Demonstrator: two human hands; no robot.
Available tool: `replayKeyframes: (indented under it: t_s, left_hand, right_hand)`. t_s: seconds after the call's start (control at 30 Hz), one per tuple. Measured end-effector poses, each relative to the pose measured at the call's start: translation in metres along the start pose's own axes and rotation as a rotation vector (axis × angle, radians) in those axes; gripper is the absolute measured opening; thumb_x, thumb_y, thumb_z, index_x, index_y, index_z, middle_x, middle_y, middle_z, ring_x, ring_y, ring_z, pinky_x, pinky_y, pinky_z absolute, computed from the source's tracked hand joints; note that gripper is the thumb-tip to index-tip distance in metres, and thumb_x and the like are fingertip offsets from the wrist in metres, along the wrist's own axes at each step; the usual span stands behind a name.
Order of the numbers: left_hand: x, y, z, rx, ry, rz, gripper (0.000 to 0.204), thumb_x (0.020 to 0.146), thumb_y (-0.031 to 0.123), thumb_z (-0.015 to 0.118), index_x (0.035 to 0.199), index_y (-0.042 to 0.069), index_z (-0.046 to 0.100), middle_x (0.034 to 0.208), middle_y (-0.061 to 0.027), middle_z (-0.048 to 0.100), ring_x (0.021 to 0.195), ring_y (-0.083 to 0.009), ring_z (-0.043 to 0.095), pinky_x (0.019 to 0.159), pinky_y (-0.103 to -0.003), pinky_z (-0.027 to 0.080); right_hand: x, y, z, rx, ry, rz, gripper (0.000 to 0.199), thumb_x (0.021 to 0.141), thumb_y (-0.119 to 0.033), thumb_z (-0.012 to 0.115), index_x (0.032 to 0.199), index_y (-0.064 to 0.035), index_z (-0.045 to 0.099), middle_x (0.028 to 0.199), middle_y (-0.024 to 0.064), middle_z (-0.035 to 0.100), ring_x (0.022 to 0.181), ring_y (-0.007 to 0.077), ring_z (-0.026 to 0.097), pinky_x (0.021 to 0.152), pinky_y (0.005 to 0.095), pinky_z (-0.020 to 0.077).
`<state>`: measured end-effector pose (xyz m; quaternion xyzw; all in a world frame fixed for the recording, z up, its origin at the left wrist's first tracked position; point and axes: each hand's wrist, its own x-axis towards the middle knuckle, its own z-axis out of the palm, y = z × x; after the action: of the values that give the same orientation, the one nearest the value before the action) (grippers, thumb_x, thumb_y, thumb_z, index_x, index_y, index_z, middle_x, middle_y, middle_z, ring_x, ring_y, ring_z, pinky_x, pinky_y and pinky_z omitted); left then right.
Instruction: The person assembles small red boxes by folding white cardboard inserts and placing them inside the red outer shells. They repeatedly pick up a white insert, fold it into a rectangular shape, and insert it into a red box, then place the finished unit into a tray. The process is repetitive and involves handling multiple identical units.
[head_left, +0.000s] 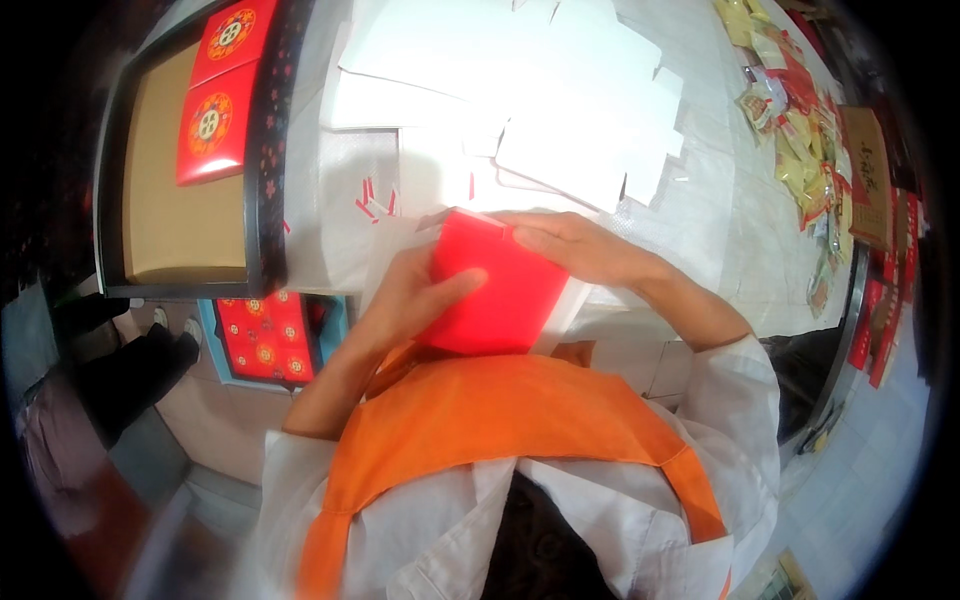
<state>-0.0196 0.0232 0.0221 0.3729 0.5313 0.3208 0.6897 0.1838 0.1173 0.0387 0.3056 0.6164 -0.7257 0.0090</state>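
A red cardboard box (497,295) with white flaps showing at its edges is held in front of my orange apron, at the table's near edge. My left hand (425,300) grips its left side, thumb lying on the red face and the other fingers hidden beneath. My right hand (575,245) is closed over the far right corner, at a fold along the top edge. Just beyond lie flat white box blanks (510,75), piled on the table and overlapping. Several small red and white strips (375,205) are scattered to the left of the blanks.
A black-rimmed tray (150,230) at the left holds red boxes with round floral emblems (210,122). Below it sits a light-blue container (215,350) with more red patterned boxes. Snack packets (795,130) are heaped at the far right, near a brown carton (868,175). Another person's legs (130,380) show at left.
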Motion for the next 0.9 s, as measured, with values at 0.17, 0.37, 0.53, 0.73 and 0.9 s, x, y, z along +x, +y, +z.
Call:
replayKeyframes:
  t_s: [0.17,0.37,0.53,0.73,0.9]
  left_hand:
    - [0.006,-0.007,0.001,0.003,-0.029,0.053,0.028,0.081,0.014,0.063,0.104,-0.001,0.059,0.091,-0.0046,0.063,0.082,-0.0095,0.057,0.073,-0.025,0.048]
    - [0.005,0.000,0.001,-0.044,-0.038,-0.036,0.027,0.080,0.013,0.064,0.103,-0.002,0.059,0.092,-0.0053,0.063,0.083,-0.0104,0.057,0.073,-0.025,0.048]
    - [0.004,0.010,0.005,-0.126,-0.088,-0.055,0.026,0.081,0.015,0.062,0.099,-0.003,0.060,0.089,-0.0050,0.062,0.081,-0.0102,0.056,0.073,-0.025,0.047]
    - [0.008,0.009,0.007,-0.093,-0.060,-0.014,0.023,0.081,0.014,0.062,0.097,-0.002,0.061,0.087,-0.0051,0.063,0.079,-0.0098,0.057,0.070,-0.025,0.048]
    - [0.010,0.017,0.004,-0.049,-0.087,0.066,0.021,0.081,0.013,0.063,0.096,-0.002,0.062,0.087,-0.0043,0.063,0.078,-0.0086,0.056,0.069,-0.024,0.047]
  right_hand:
    - [-0.004,-0.002,0.006,-0.108,0.078,0.015,0.048,0.095,-0.037,0.031,0.130,-0.0059,0.041,0.121,0.0163,0.051,0.112,0.0255,0.048,0.096,0.0326,0.0361]
    - [-0.015,0.003,0.011,-0.217,0.105,-0.061,0.049,0.095,-0.033,0.032,0.135,-0.0050,0.031,0.125,0.0204,0.047,0.116,0.0310,0.045,0.097,0.0343,0.0343]
    - [-0.016,0.007,0.013,-0.190,0.071,-0.045,0.047,0.094,-0.025,0.033,0.137,-0.0056,0.026,0.129,0.0217,0.042,0.119,0.0313,0.042,0.099,0.0351,0.0328]
    - [-0.020,0.008,0.018,-0.223,0.083,-0.146,0.045,0.095,-0.020,0.033,0.137,-0.0057,0.025,0.130,0.0203,0.041,0.119,0.0316,0.042,0.100,0.0357,0.0328]
    - [-0.022,0.003,0.013,-0.285,0.072,-0.164,0.048,0.094,-0.023,0.035,0.137,-0.0058,0.026,0.130,0.0210,0.042,0.118,0.0337,0.042,0.099,0.0356,0.0334]
